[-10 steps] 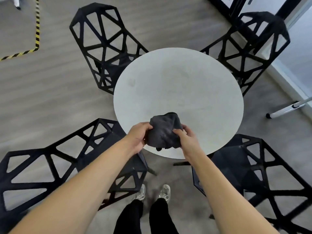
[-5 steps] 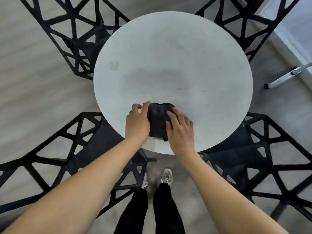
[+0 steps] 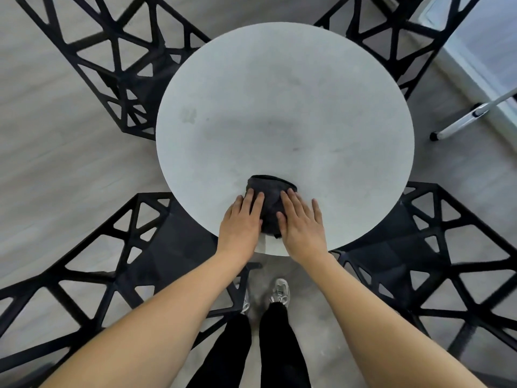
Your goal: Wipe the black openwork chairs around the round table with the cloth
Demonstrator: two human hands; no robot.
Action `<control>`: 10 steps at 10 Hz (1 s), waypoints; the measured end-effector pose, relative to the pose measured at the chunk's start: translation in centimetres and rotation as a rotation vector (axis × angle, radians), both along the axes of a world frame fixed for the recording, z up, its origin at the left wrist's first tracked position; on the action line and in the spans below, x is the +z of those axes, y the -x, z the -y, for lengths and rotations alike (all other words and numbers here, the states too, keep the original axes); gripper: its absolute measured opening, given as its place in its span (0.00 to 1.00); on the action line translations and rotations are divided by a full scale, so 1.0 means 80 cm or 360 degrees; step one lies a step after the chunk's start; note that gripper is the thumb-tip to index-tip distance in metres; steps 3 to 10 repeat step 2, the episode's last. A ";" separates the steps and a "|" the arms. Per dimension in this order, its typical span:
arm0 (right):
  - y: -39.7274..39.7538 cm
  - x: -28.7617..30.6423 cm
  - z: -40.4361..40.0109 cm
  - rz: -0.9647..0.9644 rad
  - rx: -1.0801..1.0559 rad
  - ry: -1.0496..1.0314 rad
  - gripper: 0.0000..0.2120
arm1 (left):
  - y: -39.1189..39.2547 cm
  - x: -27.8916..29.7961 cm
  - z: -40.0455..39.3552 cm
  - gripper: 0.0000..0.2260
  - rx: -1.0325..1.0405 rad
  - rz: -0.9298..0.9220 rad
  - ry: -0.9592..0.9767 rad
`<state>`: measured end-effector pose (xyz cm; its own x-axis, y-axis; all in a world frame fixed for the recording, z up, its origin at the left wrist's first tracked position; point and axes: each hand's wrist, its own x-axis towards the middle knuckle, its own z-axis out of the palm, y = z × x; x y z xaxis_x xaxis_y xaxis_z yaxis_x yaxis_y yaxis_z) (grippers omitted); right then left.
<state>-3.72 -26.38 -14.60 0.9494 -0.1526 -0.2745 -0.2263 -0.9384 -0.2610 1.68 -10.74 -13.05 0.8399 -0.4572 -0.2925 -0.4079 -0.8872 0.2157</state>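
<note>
At the far left, a black openwork chair (image 3: 92,60) stands at the upper left edge of the round table (image 3: 285,113), and a second one (image 3: 92,264) sits at the lower left, its seat tucked partly under the tabletop. The person's left hand (image 3: 242,222) lies flat on the near part of the table, fingers straight and together, with the fingertips resting on the left side of the dark grey cloth (image 3: 270,203); its grip is open and closes on nothing. The cloth sits bunched on the table close to the near edge, between the two hands. The right hand (image 3: 302,224) lies flat just beside it, fingers spread and straight, index and middle fingers pressing on the cloth's right side, its grip likewise open. Below, the person's dark trousers and pale shoes (image 3: 279,289) show on the grey floor. Further right stand a third chair (image 3: 436,261) at the lower right and a fourth (image 3: 397,37) at the upper right, with a white pole (image 3: 472,114) slanting on the floor
</note>
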 end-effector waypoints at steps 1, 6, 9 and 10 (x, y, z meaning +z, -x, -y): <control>0.001 0.015 0.002 0.0051 -0.0031 -0.0010 0.29 | -0.008 0.018 0.003 0.29 -0.0051 0.0004 -0.0063; -0.003 0.046 0.005 0.0250 -0.0199 -0.0099 0.25 | -0.012 0.046 0.010 0.28 -0.0112 0.0034 -0.0021; -0.003 0.046 0.005 0.0250 -0.0199 -0.0099 0.25 | -0.012 0.046 0.010 0.28 -0.0112 0.0034 -0.0021; -0.003 0.046 0.005 0.0250 -0.0199 -0.0099 0.25 | -0.012 0.046 0.010 0.28 -0.0112 0.0034 -0.0021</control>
